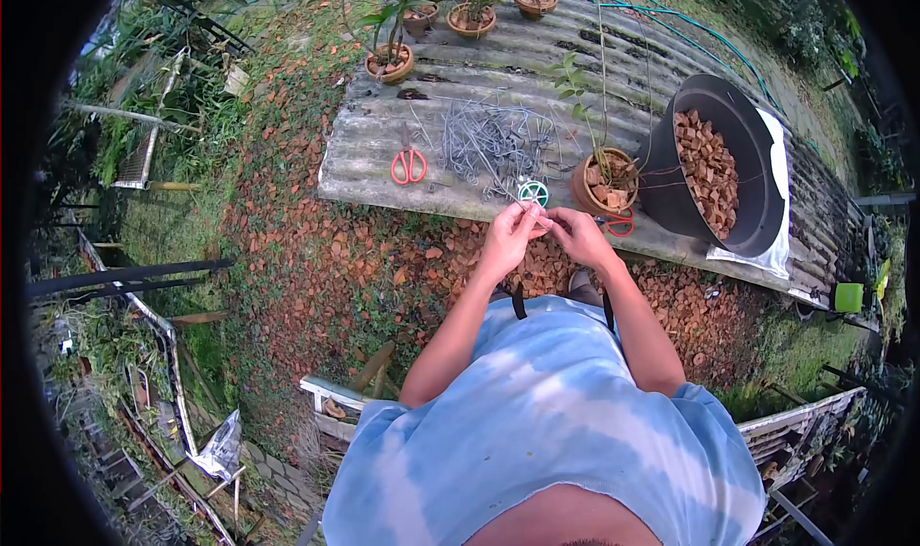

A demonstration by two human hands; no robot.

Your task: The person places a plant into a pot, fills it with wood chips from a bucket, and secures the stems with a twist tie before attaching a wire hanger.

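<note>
My left hand (509, 242) is closed, its thumb and fingers pinched at a small green round spool (533, 193) with pale spokes. Right beside it my right hand (581, 238) is closed too, fingertips pinched together close to the left ones; whatever lies between them is too small to make out. Just beyond my hands is a tangled heap of grey wire hangers (494, 139). Red-handled scissors (409, 166) lie left of the heap. A second red-handled cutting tool (619, 224) lies by my right hand, partly hidden, below a clay pot (606, 182) with a thin-stemmed plant.
A corrugated sheet tabletop (374, 134) carries everything. At right, a big black pot (661, 196) of brown chunks (707, 172) leans tilted over a white sack (776, 244). Several potted plants (389, 64) stand at the far edge, near a green hose (757, 72).
</note>
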